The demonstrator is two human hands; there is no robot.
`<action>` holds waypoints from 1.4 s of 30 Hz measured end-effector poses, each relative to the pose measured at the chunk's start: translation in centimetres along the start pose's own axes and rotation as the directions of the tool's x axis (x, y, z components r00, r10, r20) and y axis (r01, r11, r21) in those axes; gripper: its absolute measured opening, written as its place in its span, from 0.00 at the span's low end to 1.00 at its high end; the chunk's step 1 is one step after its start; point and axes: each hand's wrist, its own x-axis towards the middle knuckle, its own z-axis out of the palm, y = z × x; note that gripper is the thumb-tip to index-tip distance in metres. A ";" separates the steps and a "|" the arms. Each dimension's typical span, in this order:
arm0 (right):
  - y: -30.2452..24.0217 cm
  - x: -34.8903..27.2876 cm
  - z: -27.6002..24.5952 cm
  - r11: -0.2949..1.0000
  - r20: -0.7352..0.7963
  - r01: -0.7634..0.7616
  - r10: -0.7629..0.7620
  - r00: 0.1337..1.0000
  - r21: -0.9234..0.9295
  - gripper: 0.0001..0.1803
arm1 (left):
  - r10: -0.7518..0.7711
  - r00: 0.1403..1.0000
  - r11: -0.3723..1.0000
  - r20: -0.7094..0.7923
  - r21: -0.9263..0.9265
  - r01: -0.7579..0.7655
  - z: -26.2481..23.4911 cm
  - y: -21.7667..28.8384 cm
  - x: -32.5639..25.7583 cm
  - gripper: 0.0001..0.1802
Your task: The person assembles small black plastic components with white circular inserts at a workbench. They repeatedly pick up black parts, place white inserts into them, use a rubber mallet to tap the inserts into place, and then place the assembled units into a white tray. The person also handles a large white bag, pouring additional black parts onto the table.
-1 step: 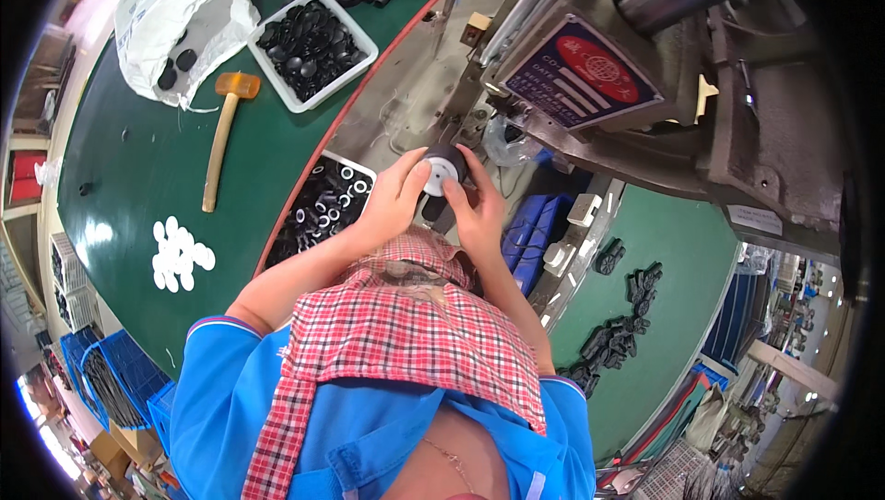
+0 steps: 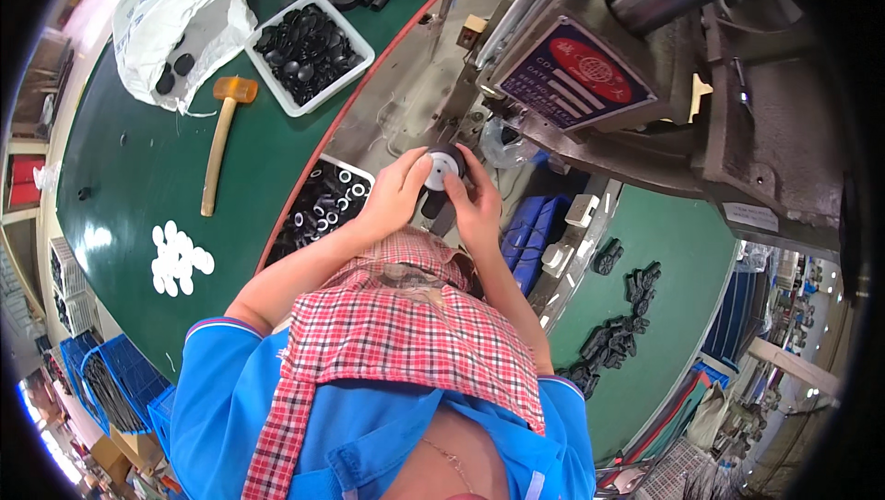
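Note:
Both hands meet in front of my apron around a black wheel-shaped part with a white round disc on its face (image 2: 443, 171). My left hand (image 2: 403, 191) grips it from the left, thumb at the edge of the white disc. From the right, my right hand (image 2: 477, 205) closes round the black rim, with its thumb on the lower part of the disc. A black piece sticks out below the wheel, between the hands. My fingers hide the back of the part. Beside my left forearm is a white tray (image 2: 373, 175) of black parts and white rings.
A metal machine (image 2: 682, 150) stands at the far right. On the green table (image 2: 120, 187) lie a mallet (image 2: 219, 145), white discs (image 2: 181, 258), a plastic bag (image 2: 138, 39) and a white bin (image 2: 297, 111) of black caps. Black parts (image 2: 608, 343) line the right green table.

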 end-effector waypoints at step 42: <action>12.9 5.5 -7.7 0.974 -0.452 -0.212 0.153 0.879 -0.083 0.17 | -0.099 0.979 0.947 0.179 0.320 0.037 1.6 -3.5 7.4 0.21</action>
